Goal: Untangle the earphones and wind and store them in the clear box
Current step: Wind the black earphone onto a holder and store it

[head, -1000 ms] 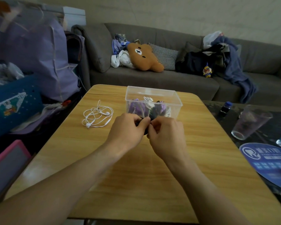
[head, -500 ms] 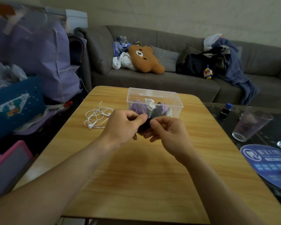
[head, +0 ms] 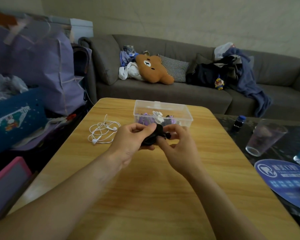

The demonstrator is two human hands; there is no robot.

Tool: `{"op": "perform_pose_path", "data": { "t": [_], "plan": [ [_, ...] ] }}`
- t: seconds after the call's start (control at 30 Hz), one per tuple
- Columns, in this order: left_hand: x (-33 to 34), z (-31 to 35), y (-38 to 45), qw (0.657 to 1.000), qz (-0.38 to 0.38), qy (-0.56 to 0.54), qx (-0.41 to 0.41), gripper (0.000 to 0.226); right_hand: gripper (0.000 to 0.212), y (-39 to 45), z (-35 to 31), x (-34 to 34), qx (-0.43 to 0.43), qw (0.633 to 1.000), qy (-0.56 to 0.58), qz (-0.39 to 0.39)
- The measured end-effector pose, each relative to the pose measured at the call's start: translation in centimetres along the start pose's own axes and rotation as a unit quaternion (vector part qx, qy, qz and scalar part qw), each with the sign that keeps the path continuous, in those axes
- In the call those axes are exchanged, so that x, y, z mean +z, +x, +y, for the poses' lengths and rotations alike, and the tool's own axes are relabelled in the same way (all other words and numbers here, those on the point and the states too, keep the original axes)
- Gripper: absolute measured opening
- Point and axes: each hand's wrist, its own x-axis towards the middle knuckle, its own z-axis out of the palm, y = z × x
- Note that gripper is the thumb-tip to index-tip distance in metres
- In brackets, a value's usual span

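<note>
Head view, largest item first: your rounded light-wood table (head: 145, 187) carries everything for this job. Behind it runs the grey fabric sofa (head: 163, 94), well apart and no obstacle. On the dark side table at your right stands a clear drinking glass (head: 265, 137), near enough to your right elbow's sweep that a wide pull on a cord could clip it, by my judgement.

At the table's far end sits the clear rectangular plastic box (head: 163, 110), lid off, already holding purple, white and dark wound cords. It looks light, so expect it to slide if you push a bundle in one-handed.

Left of the box lies the loose tangle of white wired earphones (head: 102, 132), untouched, apart from your hands.

Your left hand (head: 128, 144) is curled round the bundle of black wired earphones (head: 151, 137), held above the table just in front of the box. Your right hand (head: 178, 149) pinches the free end, where a small black earbud tip (head: 168, 135) pokes out.

Handling estimate: very light, limp, thin cable, springy when coiled and likely to unwind if released. Grip the coil across its middle, not by the buds; avoid tugging at the wire joints. The box rim just beyond is the only thing to clear.
</note>
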Motion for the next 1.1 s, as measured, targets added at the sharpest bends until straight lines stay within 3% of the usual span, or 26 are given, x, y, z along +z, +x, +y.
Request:
{"op": "perform_pose_path", "data": {
  "t": [0.13,0.27,0.37,0.43,0.53,0.67,0.77,0.87,1.0,1.1],
  "plan": [
    [-0.2,-0.1,0.0,1.0,0.004,0.001,-0.015,0.03,0.012,-0.4,0.0,0.0,0.007,0.999,0.043,-0.018],
    [-0.1,-0.4,0.5,0.995,0.094,0.041,0.016,0.028,0.016,-1.1,-1.0,0.2,-0.019,0.99,0.135,-0.015],
    [0.1,-0.5,0.8,0.992,0.125,0.004,0.024,0.017,0.012,-1.6,-1.6,0.9,0.031,0.969,0.242,-0.031],
    [0.4,-0.6,0.7,0.989,0.141,-0.016,0.034,0.019,0.007,-1.9,-1.9,1.5,0.103,0.932,0.344,-0.041],
    [0.8,-0.7,0.5,0.985,0.157,-0.055,0.04,0.021,0.007,-1.9,-2.1,1.9,0.196,0.845,0.49,-0.079],
    [1.5,-0.9,0.4,0.984,0.15,-0.098,0.023,0.013,0.017,-2.0,-1.9,2.1,0.229,0.798,0.547,-0.11],
    [2.0,-0.8,0.1,0.994,0.1,-0.033,0.024,0.024,0.012,-2.0,-1.4,2.3,0.226,0.806,0.541,-0.085],
    [2.0,-0.6,-0.4,0.993,0.1,0.008,0.065,0.034,0.007,-1.8,-1.4,2.0,0.214,0.82,0.523,-0.088],
    [2.2,-0.4,-0.5,0.985,0.139,-0.052,0.092,0.035,0.007,-1.8,-1.8,2.0,0.192,0.828,0.514,-0.116],
    [2.3,-0.3,-0.5,0.983,0.114,-0.124,0.073,0.038,0.004,-2.0,-1.9,2.7,0.177,0.828,0.52,-0.111]
  ]
}}
